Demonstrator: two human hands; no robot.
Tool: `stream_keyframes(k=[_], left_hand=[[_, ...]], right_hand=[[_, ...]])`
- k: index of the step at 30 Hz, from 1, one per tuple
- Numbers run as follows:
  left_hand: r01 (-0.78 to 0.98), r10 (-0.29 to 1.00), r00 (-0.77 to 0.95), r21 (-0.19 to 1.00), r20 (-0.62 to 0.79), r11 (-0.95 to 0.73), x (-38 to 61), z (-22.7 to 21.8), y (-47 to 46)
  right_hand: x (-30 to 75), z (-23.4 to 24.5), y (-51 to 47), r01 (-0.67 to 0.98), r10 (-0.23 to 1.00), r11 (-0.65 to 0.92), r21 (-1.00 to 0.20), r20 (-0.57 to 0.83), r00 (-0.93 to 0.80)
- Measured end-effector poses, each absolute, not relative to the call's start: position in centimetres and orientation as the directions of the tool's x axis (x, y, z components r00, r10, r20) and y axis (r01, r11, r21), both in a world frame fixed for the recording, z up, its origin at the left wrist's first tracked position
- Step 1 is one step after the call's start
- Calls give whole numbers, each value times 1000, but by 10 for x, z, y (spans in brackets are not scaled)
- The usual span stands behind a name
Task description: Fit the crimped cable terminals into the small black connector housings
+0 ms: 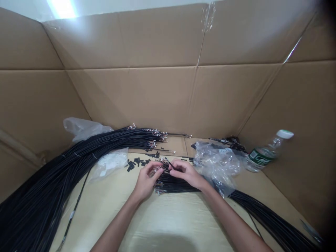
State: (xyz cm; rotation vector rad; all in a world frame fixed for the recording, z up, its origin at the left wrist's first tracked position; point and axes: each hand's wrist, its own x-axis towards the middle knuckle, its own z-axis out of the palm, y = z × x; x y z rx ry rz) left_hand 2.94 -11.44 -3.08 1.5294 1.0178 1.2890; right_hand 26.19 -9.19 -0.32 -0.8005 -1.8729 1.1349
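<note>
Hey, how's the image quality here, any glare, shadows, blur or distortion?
Head view: glare from the light burns out the upper left; head view: a soft sheen on the table, with a dim shadow along the bottom; head view: the right edge falls into dark blur; head view: the wire ends look too soft for fine detail.

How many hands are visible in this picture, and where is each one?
2: the left hand and the right hand, close together at the ends of the right cable bundle.
</note>
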Motion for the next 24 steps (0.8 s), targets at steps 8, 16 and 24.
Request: stream_keyframes(k=[8, 16, 24], left_hand=[[-72, 978, 89, 980, 189, -183, 27, -28, -109], [-131, 985, 49, 979, 164, -156, 29, -19, -115], [-126, 981, 33, 975, 190, -185, 35, -17, -121]], right_hand=[[254, -4, -99, 221, 768, 478, -850, 283, -574], [230, -4, -96, 51, 849, 390, -919, 338, -406], [224, -25, -87, -116, 917, 214, -970, 241, -318]])
